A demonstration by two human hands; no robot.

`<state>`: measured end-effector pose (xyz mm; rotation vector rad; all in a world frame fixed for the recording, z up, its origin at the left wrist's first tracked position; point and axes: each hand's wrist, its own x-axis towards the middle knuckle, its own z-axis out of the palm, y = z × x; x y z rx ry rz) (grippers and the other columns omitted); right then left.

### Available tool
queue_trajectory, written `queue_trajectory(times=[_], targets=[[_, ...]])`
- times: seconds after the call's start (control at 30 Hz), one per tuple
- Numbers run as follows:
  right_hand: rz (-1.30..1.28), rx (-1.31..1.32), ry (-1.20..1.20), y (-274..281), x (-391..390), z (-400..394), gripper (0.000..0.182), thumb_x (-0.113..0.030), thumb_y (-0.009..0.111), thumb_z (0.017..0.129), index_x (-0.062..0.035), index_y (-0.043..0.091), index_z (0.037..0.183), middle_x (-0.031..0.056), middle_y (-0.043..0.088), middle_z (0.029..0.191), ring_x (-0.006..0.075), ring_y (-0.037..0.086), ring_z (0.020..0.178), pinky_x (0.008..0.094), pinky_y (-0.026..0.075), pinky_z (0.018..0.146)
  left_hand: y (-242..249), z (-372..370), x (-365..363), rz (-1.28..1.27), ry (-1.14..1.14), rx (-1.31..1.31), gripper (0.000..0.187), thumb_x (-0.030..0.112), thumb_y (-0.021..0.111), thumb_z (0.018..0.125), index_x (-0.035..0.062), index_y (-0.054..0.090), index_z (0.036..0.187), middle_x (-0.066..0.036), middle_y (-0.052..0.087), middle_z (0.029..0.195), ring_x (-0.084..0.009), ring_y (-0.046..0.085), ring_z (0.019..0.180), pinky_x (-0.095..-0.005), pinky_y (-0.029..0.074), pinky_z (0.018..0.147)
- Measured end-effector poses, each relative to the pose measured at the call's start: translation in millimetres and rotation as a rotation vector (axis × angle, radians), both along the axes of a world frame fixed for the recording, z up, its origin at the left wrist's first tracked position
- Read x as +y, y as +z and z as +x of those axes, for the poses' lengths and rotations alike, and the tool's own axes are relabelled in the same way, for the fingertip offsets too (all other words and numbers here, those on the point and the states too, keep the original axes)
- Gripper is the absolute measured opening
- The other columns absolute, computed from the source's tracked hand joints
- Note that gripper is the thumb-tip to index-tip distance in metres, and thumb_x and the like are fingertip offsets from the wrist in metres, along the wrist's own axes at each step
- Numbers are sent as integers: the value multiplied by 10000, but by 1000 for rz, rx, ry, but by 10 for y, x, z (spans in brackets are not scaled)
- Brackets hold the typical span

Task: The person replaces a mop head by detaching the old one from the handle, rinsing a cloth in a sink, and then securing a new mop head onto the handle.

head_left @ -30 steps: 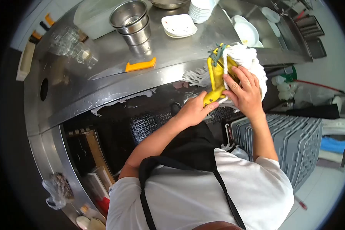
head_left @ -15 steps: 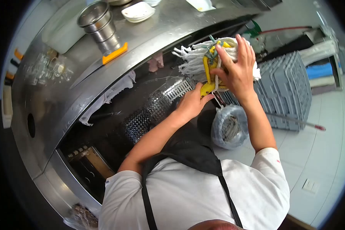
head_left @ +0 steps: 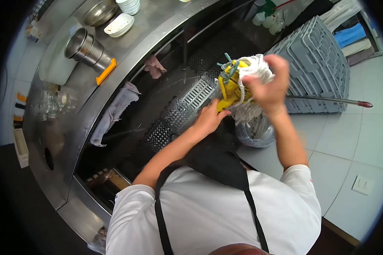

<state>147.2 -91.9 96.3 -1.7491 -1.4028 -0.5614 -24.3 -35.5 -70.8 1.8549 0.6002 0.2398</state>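
Note:
A string mop head with white strands (head_left: 257, 68) and a yellow plastic clamp (head_left: 229, 90) is held up in front of me. Green ties (head_left: 228, 70) are knotted round the clamp's upper end. My left hand (head_left: 207, 118) is closed on the lower tip of the clamp. At the strands' right side, my right hand (head_left: 271, 91) curls its fingers and thumb round them, somewhat blurred by motion. More strands hang below, over a bucket lined with clear plastic (head_left: 259, 139). The bucket holds grey, stringy material.
Grey stacked racks (head_left: 315, 70) stand to the right, with a red-tipped pole (head_left: 336, 100) in front. Along the left runs a steel counter (head_left: 157, 27) bearing metal pots (head_left: 87, 49), white dishes (head_left: 119, 25) and an orange-handled tool (head_left: 106, 71). A grey rag (head_left: 115, 112) hangs at its edge.
My right hand has gone from spread fingers to curled ones round the strands. The mop head has turned, with strands now hanging lower on the right. The camera view has shifted.

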Motion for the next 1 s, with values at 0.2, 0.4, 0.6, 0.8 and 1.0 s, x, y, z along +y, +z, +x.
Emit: queue_trajectory(times=[0.2, 0.4, 0.6, 0.8, 1.0], targets=[[-305, -34, 56, -495, -253, 289, 447, 10, 588, 781, -59, 602, 1222, 175, 591, 1196, 362, 571, 1097, 408, 470, 920, -239, 206, -20, 63, -56, 90, 544, 395, 677, 904, 21, 479, 1246, -264, 673, 1019, -450, 638, 1002, -497, 504, 820], [-923, 432, 299, 285, -372, 1395, 285, 106, 551, 770, -20, 701, 978, 168, 681, 854, 354, 672, 810, 397, 537, 790, -472, 161, 117, -47, -93, 155, 518, 376, 679, 904, 26, 513, 1247, -252, 672, 1071, -425, 634, 1054, -451, 494, 882], [-200, -42, -372, -542, -526, 1800, 540, -82, 681, 808, -119, 545, 1329, 190, 603, 1156, 361, 561, 1120, 434, 478, 897, -704, 361, 241, -99, -203, 194, 572, 459, 610, 928, 15, 506, 1273, -240, 663, 1075, -398, 632, 1042, -435, 481, 866], [-80, 1150, -195, -2287, -864, -525, 216, -215, 697, 907, -38, 583, 861, -11, 543, 701, 76, 494, 652, 262, 427, 607, -270, 759, 336, 32, -150, 1, 547, 526, 539, 953, 32, 569, 1187, -208, 669, 948, -368, 653, 923, -428, 483, 806], [299, 1405, -6, -1589, -305, -442, 363, -402, 500, 1027, -52, 597, 1043, 5, 601, 898, 97, 547, 773, 279, 460, 735, 510, 1042, 395, -9, -148, -25, 575, 557, 541, 932, 0, 566, 1073, -277, 660, 991, -460, 626, 993, -482, 479, 818]])
